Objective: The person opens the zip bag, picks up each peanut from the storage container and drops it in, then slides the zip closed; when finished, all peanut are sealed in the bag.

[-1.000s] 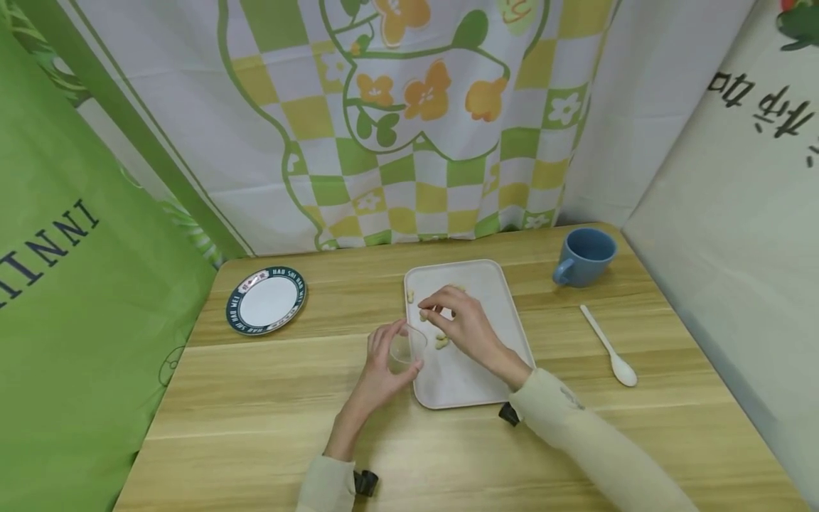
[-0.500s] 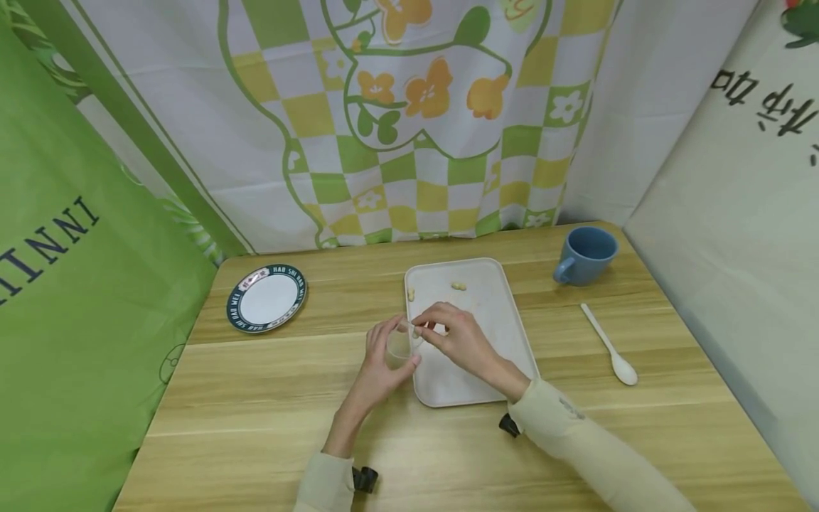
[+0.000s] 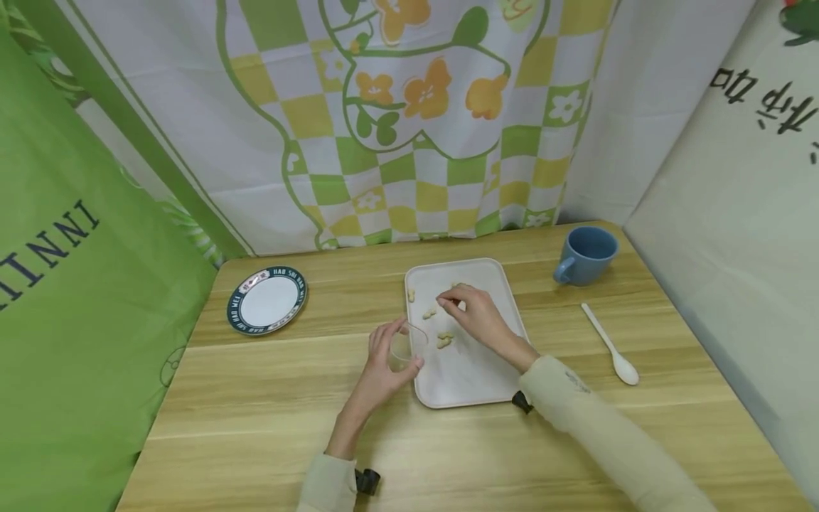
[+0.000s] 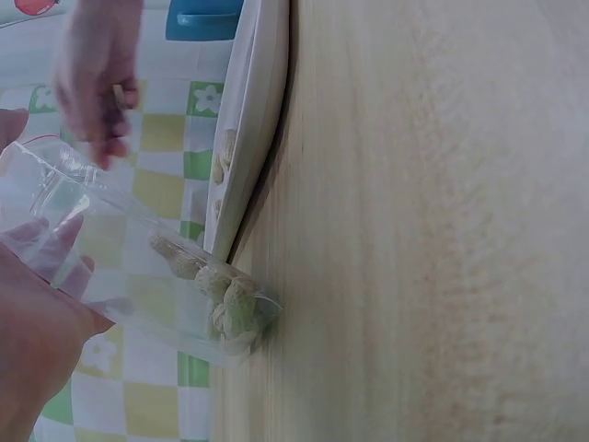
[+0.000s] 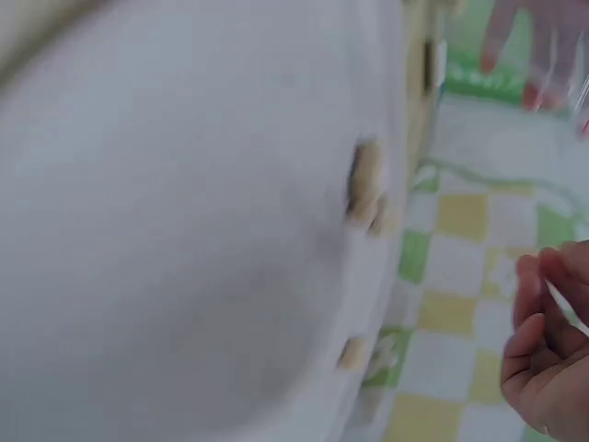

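My left hand [image 3: 377, 375] grips a clear plastic cup [image 3: 417, 345] over the tray's left edge. The left wrist view shows the cup tilted, with several peanuts [image 4: 237, 308] gathered at its bottom end. To the right of the cup, my right hand [image 3: 481, 321] hovers above the pale tray [image 3: 470, 377], thumb and fingers bent toward each other. In the right wrist view nothing shows between those fingertips [image 5: 527, 276]. Several peanuts lie on the tray, among them a pair [image 3: 443, 340] near the middle and one peanut [image 3: 429, 313] beyond it; the right hand partly covers another.
A blue mug [image 3: 585, 256] stands at the table's back right, and a white spoon [image 3: 611, 345] lies in front of it. At the back left sits a dark-rimmed plate [image 3: 266, 300]. A patterned curtain [image 3: 422, 171] hangs along the far edge.
My right hand went to the cup's mouth with a peanut, then drew back to the right over the tray with none visible in its fingers. The left hand and cup stayed nearly still.
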### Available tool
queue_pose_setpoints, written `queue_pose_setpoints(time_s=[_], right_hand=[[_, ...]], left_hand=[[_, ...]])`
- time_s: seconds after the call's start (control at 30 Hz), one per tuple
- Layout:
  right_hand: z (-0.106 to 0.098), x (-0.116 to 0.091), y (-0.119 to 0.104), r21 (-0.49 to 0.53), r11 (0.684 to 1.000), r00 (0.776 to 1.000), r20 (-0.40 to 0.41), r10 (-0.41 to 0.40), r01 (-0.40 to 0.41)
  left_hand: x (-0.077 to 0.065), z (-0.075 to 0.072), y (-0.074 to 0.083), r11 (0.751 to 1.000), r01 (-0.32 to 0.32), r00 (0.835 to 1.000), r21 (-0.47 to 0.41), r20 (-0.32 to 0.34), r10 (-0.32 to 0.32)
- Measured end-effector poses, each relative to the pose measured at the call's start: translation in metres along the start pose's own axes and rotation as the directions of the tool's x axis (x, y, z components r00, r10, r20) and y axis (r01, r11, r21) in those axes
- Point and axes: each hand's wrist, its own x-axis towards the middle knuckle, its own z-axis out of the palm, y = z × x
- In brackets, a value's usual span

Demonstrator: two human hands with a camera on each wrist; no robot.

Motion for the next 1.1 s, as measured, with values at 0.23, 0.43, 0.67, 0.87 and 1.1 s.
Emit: queue_pose_setpoints(time_s=[0.23,0.43,0.67,0.87,1.1], right_hand=[[-0.008,0.022,0.054,-0.139,0.980,0.982,0.104,0.161,-0.146],[-0.005,0.032,0.075,-0.206,0.958,0.959,0.161,0.232,-0.198],[0.003,0.040,0.084,-0.284,0.934,0.955,0.138,0.264,-0.217],[0.001,0.038,0.085,-0.261,0.937,0.953,0.131,0.274,-0.234],[-0.001,0.031,0.063,-0.151,0.967,0.969,0.106,0.224,-0.207]], left_hand=[[-0.002,-0.001,0.018,1.000,0.016,1.000,0.008,-0.006,-0.016],[-0.003,-0.009,0.041,1.000,-0.004,1.000,-0.008,-0.011,0.004],[-0.004,-0.011,0.042,1.000,-0.003,1.000,-0.014,-0.007,0.003],[-0.002,-0.009,0.035,1.000,-0.012,1.000,-0.006,-0.018,0.011],[-0.001,-0.005,0.000,1.000,0.002,1.000,0.018,-0.020,-0.001]])
